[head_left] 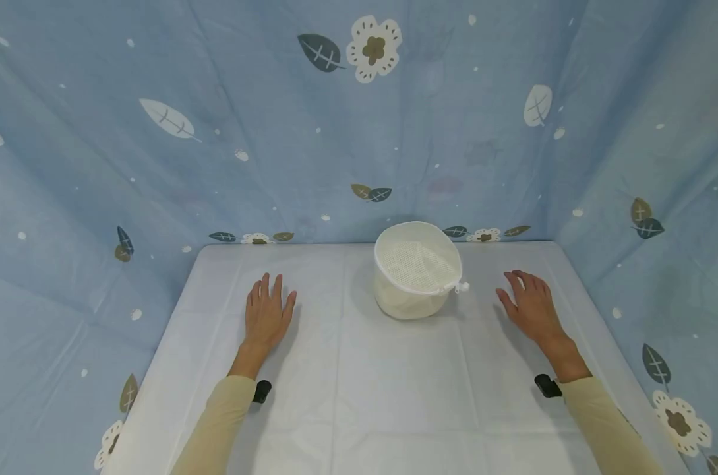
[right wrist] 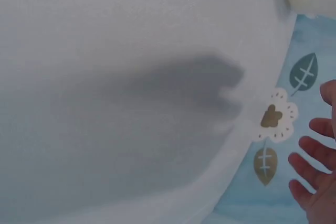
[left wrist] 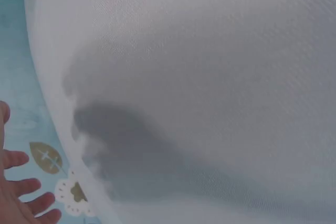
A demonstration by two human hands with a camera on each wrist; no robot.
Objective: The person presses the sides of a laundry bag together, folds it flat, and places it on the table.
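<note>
A cream mesh laundry bag (head_left: 418,264), round with an open top and a white zipper pull at its right rim, stands upright toward the back of the table. Left of it, apart from the bag, is my left hand (head_left: 266,316), palm down with fingers spread and nothing in its grasp. On the bag's other side my right hand (head_left: 531,307) holds nothing, its fingers relaxed and slightly bent. Spread fingers of the left hand (left wrist: 23,198) and the right hand (right wrist: 317,166) show at the edges of the wrist views, with hand shadows on the cloth.
A white cloth covers the table (head_left: 394,389), with faint fold lines across it. Blue curtains (head_left: 264,145) printed with flowers and leaves hang behind the table and along both sides. Each wrist carries a small black device (head_left: 548,386).
</note>
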